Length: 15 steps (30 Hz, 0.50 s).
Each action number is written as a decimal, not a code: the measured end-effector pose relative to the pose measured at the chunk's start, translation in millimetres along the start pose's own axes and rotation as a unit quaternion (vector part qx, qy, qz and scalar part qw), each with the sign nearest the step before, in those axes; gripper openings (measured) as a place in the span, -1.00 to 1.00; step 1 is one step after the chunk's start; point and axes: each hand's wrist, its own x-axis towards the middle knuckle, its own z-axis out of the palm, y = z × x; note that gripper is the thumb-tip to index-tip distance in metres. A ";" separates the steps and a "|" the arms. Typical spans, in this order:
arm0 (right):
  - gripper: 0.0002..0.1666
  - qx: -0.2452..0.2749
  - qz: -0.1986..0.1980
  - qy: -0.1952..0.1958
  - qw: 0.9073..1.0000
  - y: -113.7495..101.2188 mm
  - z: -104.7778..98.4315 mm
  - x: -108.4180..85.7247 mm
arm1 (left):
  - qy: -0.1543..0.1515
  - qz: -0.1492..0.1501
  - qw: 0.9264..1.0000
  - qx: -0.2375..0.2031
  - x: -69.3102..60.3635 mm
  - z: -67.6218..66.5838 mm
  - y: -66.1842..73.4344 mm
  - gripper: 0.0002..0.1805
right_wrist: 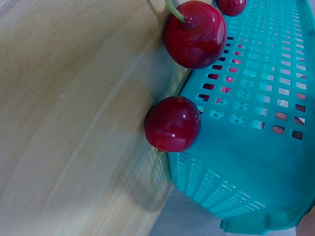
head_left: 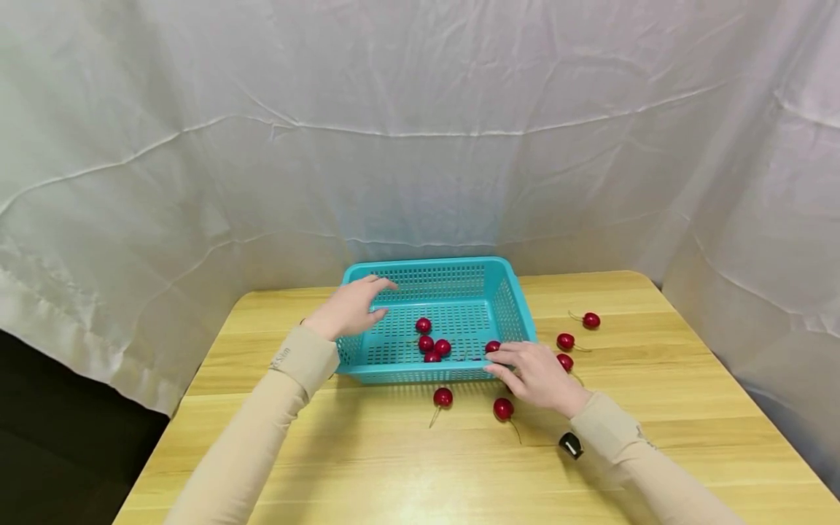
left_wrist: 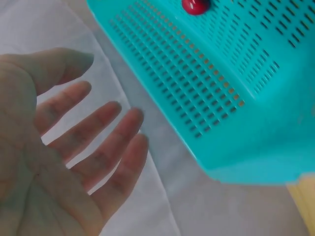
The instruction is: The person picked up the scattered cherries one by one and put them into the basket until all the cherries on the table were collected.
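Left hand (head_left: 351,306) in head view: fingers apart, gripping nothing, at the left end of the turquoise plastic basket (head_left: 394,371). Right hand (head_left: 534,373) at its front right corner; can't tell if I'm pinching anything, fingers partly hidden. Cherries (head_left: 442,397) in the basket and on the wooden table (head_left: 367,467). Left wrist view: fingers spread beside the basket, one cherry cut off up top. Right wrist view: two stemmed cherries by the basket, third cropped, my fingers hidden.

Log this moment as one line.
Left hand: open, near left side of basket | Right hand: at front-right rim, grip unclear | Cherries: some in basket, others on table
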 end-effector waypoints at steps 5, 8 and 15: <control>-0.81 0.001 0.005 -0.002 1.000 0.0 -0.2 -0.6 | 0.063 -0.006 0.998 -0.013 -8.9 -4.9 -20.9 -0.53; -0.81 0.001 0.006 -0.003 1.000 0.2 -0.4 -0.5 | 0.108 -0.021 0.994 -0.029 -14.2 -6.2 -35.6 -0.53; -0.80 0.005 0.000 -0.002 1.000 0.5 0.6 0.5 | 0.192 -0.081 0.976 -0.054 -27.0 -7.8 -66.6 -0.53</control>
